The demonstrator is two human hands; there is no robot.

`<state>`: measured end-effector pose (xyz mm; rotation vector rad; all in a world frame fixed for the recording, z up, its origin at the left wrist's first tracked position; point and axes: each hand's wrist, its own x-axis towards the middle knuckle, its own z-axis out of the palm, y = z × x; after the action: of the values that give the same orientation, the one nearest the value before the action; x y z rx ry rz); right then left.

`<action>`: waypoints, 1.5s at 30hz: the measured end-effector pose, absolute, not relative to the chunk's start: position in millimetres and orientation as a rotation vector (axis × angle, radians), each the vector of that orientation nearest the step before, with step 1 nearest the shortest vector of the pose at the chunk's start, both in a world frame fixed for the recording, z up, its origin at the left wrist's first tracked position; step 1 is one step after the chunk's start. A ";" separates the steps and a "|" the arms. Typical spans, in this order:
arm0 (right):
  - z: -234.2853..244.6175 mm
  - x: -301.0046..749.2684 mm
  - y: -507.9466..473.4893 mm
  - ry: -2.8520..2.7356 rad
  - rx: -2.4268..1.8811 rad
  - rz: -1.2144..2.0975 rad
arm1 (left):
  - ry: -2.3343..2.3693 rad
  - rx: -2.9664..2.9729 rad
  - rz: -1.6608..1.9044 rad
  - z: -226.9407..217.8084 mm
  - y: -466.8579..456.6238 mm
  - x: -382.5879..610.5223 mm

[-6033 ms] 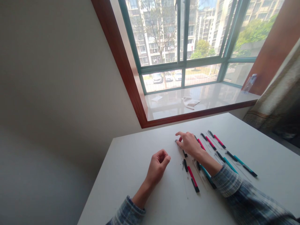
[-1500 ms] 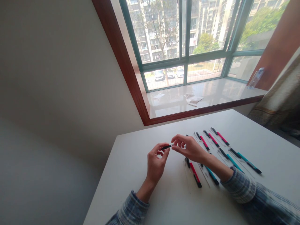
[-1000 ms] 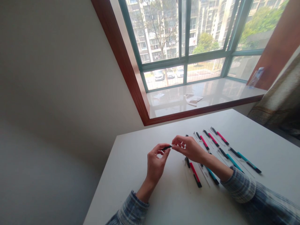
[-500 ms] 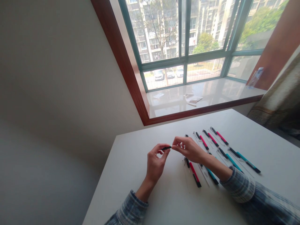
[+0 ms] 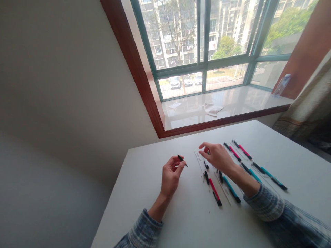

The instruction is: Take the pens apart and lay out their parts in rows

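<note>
My left hand pinches a short black pen grip section between thumb and fingers; its tapered tip points down to the right. To the right, my right hand hovers over the table with thumb and forefinger apart and nothing visible between them. Below its fingers lie a thin pen refill and a small black pen piece. Nearer to me are a red pen barrel, a black grip section and a teal pen barrel with a refill. My right hand and forearm hide some parts.
More disassembled pens lie right of my right arm, among them a pink barrel and a teal barrel. The white table meets a wall and a windowsill with a cloth and a clear bottle.
My right hand has come away from the pen grip section and moved right, its fingers parting. My left hand keeps the section, now tilted tip down.
</note>
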<state>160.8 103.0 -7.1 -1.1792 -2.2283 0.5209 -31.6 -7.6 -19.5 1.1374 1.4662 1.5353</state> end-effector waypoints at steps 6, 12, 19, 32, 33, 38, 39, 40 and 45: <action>-11.9 166.8 111.0 -2.325 -1.369 0.424 | 1.539 1.177 1.466 -21.1 -8.0 -32.9; -17.8 163.8 107.0 -2.432 -1.427 0.475 | 1.568 1.202 1.460 -17.7 -8.7 -31.2; -20.9 160.6 106.2 -2.442 -1.433 0.470 | 1.584 1.220 1.442 -11.6 -10.0 -29.0; -4.2 162.7 107.6 -2.134 -1.127 0.990 | 1.562 1.226 1.450 -14.5 -10.8 -29.8; -3.2 160.6 106.2 -2.094 -1.028 1.086 | 1.556 1.220 1.450 -15.5 -10.4 -30.1; -6.1 146.6 95.4 -1.960 -0.737 1.423 | 1.533 1.189 1.462 -18.7 -8.3 -32.9; -7.3 144.5 93.4 -1.948 -0.717 1.451 | 1.535 1.179 1.470 -18.8 -8.2 -33.4; -8.3 142.9 91.6 -1.940 -0.703 1.471 | 1.535 1.170 1.476 -18.8 -8.3 -33.8; -11.8 139.9 87.0 -1.923 -0.686 1.510 | 1.507 1.151 1.496 -16.9 -9.5 -32.7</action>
<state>139.9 87.0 -11.8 -0.6859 -1.9228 1.5098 -32.7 -9.5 -16.9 1.1508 1.5073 1.4960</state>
